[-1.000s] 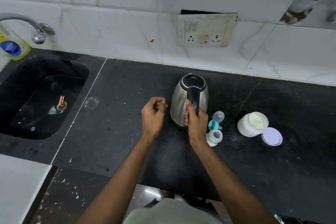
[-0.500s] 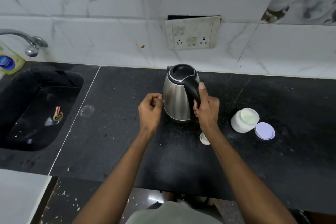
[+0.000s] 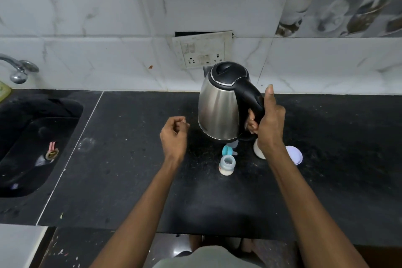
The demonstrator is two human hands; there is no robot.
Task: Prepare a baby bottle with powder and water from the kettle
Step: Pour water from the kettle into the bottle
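Observation:
My right hand grips the black handle of the steel kettle, thumb pointing up, and holds it lifted above the black counter. Below and in front of the kettle stands the small open baby bottle with pale contents at its base. Its blue ring and clear cap lie just behind it. A white powder tub is mostly hidden behind my right wrist, with its pale lid lying to the right. My left hand hovers left of the kettle, fingers loosely curled, holding nothing.
A black sink is sunk into the counter at the left, with a steel tap above it. A wall socket plate sits behind the kettle on the marble wall. The counter's front edge runs below my forearms.
My right hand has raised the kettle off the counter and moved it right. The bottle and its parts, hidden half a second ago, show again beneath it. My left hand stayed beside it.

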